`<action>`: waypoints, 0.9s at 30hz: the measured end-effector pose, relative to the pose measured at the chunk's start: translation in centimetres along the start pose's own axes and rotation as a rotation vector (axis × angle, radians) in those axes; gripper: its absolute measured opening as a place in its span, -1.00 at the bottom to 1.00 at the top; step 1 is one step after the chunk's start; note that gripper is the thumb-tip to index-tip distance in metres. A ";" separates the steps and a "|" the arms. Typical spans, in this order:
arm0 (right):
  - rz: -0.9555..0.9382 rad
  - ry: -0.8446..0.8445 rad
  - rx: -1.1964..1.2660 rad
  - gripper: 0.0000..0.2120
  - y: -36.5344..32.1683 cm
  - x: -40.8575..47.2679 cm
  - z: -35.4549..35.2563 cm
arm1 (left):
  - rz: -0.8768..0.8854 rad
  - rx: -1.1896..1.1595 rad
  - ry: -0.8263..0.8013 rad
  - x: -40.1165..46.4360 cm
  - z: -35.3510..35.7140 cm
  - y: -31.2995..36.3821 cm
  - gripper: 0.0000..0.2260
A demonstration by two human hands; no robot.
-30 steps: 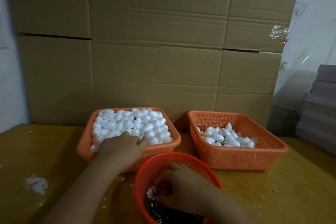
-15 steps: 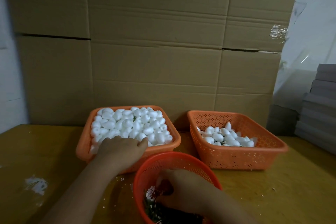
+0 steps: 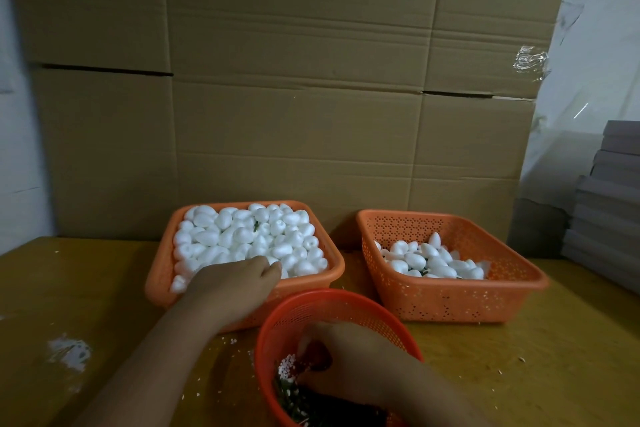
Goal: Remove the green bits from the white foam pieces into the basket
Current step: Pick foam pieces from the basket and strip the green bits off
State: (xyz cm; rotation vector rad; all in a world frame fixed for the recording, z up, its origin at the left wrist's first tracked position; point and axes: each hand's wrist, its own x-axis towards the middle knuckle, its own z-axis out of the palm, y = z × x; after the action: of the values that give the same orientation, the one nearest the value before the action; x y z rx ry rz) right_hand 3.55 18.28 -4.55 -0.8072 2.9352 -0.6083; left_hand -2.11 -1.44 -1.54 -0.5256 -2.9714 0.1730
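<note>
A square orange basket at centre left is heaped with white foam pieces; a green bit shows among them. My left hand lies over its near rim, fingers curled on a white foam piece at the pile's front. A second square orange basket to the right holds fewer foam pieces. Nearest me, a round red-orange basket contains green bits and white crumbs. My right hand is inside it, curled round a small dark red thing.
Large cardboard boxes form a wall right behind the baskets. A stack of grey boards stands at the right edge. The yellow table has foam crumbs scattered on it and a white smear at the left.
My left hand has drawn back a little toward the near rim of the full basket and curled tighter. My right hand stays in the round basket.
</note>
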 end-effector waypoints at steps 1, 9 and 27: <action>0.000 -0.002 0.002 -0.75 0.0 0.0 0.0 | -0.039 -0.076 0.016 0.1 0.0 0.0 -0.72; 0.007 0.002 0.006 -0.74 0.1 0.1 0.0 | -0.289 -0.455 0.100 0.1 -0.3 0.3 -0.67; -0.014 0.026 0.010 -0.75 0.1 0.0 0.0 | -0.186 -0.984 0.654 0.6 -0.7 2.0 -0.83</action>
State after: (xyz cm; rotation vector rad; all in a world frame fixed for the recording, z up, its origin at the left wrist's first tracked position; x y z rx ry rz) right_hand 3.49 18.39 -4.56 -0.8260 2.9491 -0.6391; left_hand -1.91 0.67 -1.05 -0.2759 -2.2413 -1.2525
